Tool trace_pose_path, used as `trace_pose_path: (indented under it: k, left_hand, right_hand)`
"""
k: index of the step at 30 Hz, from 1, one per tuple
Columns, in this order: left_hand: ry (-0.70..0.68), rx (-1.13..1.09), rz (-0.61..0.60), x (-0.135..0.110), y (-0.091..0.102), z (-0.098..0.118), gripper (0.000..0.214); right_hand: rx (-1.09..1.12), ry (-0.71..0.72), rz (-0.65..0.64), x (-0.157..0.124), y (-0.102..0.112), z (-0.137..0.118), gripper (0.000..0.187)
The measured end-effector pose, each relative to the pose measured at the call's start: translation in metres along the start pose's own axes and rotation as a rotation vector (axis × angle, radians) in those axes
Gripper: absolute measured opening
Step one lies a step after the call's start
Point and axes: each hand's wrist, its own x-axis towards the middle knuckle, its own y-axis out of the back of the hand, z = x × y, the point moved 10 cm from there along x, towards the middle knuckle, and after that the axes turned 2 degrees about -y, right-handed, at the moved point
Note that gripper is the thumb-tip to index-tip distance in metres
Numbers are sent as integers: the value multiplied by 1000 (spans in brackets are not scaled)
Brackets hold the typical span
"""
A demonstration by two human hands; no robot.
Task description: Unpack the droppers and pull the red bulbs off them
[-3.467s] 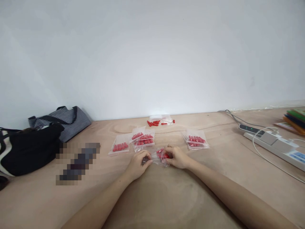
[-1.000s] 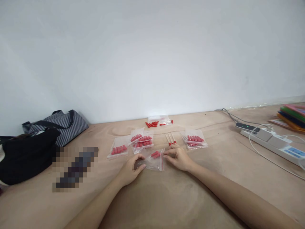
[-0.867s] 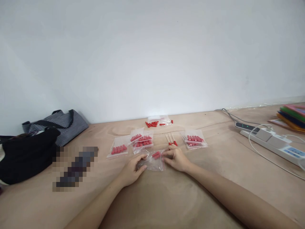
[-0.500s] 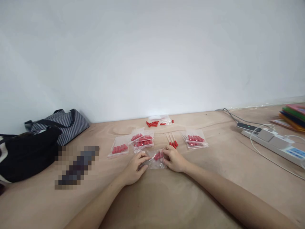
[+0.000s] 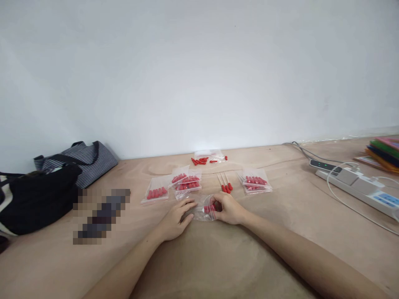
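Note:
In front of me lies a clear zip bag (image 5: 199, 215) with red-bulbed droppers (image 5: 207, 209) at its right, zip-strip end. My right hand (image 5: 230, 209) is closed at that end, its fingers curled around the bulbs and the bag's mouth. My left hand (image 5: 176, 220) has its fingertips closed on the bag's left end. Just beyond the bag, several loose droppers (image 5: 227, 188) with thin clear stems and red bulbs point away from me. Filled zip bags of droppers lie on the left (image 5: 156, 192), left of centre (image 5: 188, 182) and on the right (image 5: 256, 181).
Near the wall, loose red bulbs (image 5: 199, 161) lie by another clear bag (image 5: 207, 154). A black bag (image 5: 40, 201) and a striped bag (image 5: 96, 164) stand left, near a blurred-out dark object (image 5: 104, 214). On the right are a power strip (image 5: 358, 189) with cables and colourful stacked items (image 5: 385, 151).
My right fingers have shifted slightly at the bag's mouth, and more of the red bulbs shows between them. My left hand stays nearly where it was.

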Motion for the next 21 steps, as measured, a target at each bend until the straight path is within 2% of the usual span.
trace_pose_path:
  k: [5,8,11,15,17,21]
  left_hand:
    - [28,-26,-46,-3,-1,-2,43]
    - [33,-25,-71,-5,-1,-3,46]
    - [54,-5,-109,-8,-1,-7,50]
    - [69,57,-156,-12,0,-11,46]
    - [79,83,-140,-13,2,-13,41]
    - [81,93,-40,-10,6,-11,36]
  right_hand:
    - [15,12,24,-6,7,0,18]
    - [62,37,41,-10,16,1,16]
    - [135,-23,46,-16,30,12,14]
    - [294,-152,94,-32,59,39,11]
    - [351,-211,139,-40,77,54,7]
    - [370,-295,342,-49,110,82,14]
